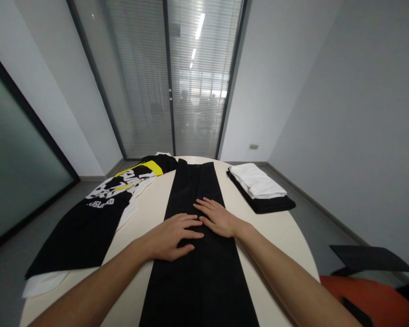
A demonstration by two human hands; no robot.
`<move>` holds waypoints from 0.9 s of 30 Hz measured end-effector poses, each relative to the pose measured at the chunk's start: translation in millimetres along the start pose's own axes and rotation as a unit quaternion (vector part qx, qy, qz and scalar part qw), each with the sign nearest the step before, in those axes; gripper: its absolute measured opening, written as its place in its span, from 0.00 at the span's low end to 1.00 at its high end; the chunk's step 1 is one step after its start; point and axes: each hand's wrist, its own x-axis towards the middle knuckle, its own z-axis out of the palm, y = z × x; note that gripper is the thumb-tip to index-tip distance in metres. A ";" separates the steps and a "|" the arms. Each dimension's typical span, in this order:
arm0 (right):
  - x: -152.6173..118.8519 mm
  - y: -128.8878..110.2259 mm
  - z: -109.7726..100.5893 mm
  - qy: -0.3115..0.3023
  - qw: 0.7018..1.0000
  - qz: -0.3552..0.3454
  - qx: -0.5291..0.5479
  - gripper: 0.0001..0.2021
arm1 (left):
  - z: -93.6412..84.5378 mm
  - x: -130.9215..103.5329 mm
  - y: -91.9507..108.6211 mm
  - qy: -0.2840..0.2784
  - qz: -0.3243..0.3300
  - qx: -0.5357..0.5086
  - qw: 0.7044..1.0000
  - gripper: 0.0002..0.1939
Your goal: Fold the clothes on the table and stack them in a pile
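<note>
A pair of black trousers lies stretched lengthwise down the middle of the cream table, its waistband at the far end. My left hand rests palm down on the cloth, fingers spread and pointing right. Just beyond it, my right hand also lies flat on the trousers, fingers apart and pointing left. The fingertips of both hands nearly meet near the middle. Neither hand grips anything. The near end of the trousers runs out of view below.
A black T-shirt with white and yellow print lies over white cloth at the left. On the right are a folded white garment and a folded black garment beneath it. An orange chair stands at the lower right.
</note>
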 end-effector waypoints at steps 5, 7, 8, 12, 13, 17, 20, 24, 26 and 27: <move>-1.2 4.1 -6.3 0.008 0.999 -0.017 0.026 0.25 | -1.9 -4.9 4.3 -0.021 -0.011 -0.034 0.999 0.30; -3.2 9.9 -13.6 0.030 0.999 -0.025 0.031 0.23 | -6.8 -7.6 0.1 -0.010 -0.034 -0.052 0.998 0.30; -4.5 14.1 -17.5 0.043 0.999 -0.019 0.028 0.22 | -10.0 -9.2 -4.1 0.006 -0.054 -0.054 0.997 0.28; -11.4 34.5 -31.2 0.085 0.996 0.035 -0.002 0.16 | -23.0 -19.3 -31.4 0.112 -0.173 -0.007 0.979 0.18; -13.3 38.5 -34.6 0.084 0.996 0.043 -0.006 0.15 | -25.7 -22.8 -38.9 0.124 -0.201 0.001 0.972 0.18; -21.0 40.1 -51.9 0.040 0.995 0.090 0.015 0.10 | -33.3 -36.2 -59.3 0.057 -0.289 -0.031 0.955 0.16; -24.4 29.0 -63.9 0.007 0.993 0.087 0.075 0.11 | -33.8 -39.8 -62.3 0.020 -0.303 -0.066 0.950 0.17; -23.1 15.7 -59.9 -0.013 0.996 0.054 0.077 0.25 | -26.2 -37.4 -60.5 0.037 -0.218 -0.052 0.974 0.19; -21.0 13.9 -48.8 -0.043 0.994 0.080 0.054 0.32 | -20.0 -35.7 -60.5 0.041 -0.186 -0.029 0.981 0.20; -19.9 14.1 -42.3 -0.055 0.993 0.098 0.043 0.34 | -16.6 -34.7 -61.0 0.044 -0.180 -0.014 0.983 0.21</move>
